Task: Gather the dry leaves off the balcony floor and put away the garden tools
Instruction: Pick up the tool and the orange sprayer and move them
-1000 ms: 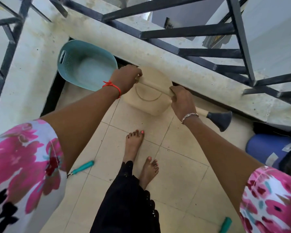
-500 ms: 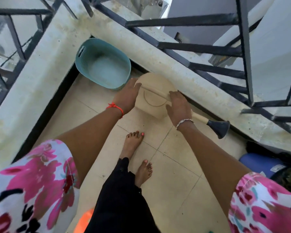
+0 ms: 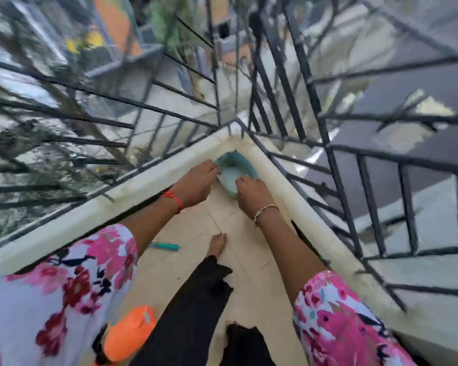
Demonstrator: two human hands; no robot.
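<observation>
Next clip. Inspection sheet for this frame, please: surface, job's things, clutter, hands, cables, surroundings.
Surface: pale tiled balcony floor; no dry leaves made out, though the picture is blurred.
Job's things: teal basket standing in the floor's corner, looks empty; teal-handled tool lying on the floor by the left arm.
Clutter: orange object at the bottom edge, partly hidden, kind unclear.
Hands: left hand and right hand at the basket's rim, one on each side; blur hides whether they grip.
Cables: nothing seen.
Surroundings: cream parapet topped by black railing; street and greenery below, blurred.
</observation>
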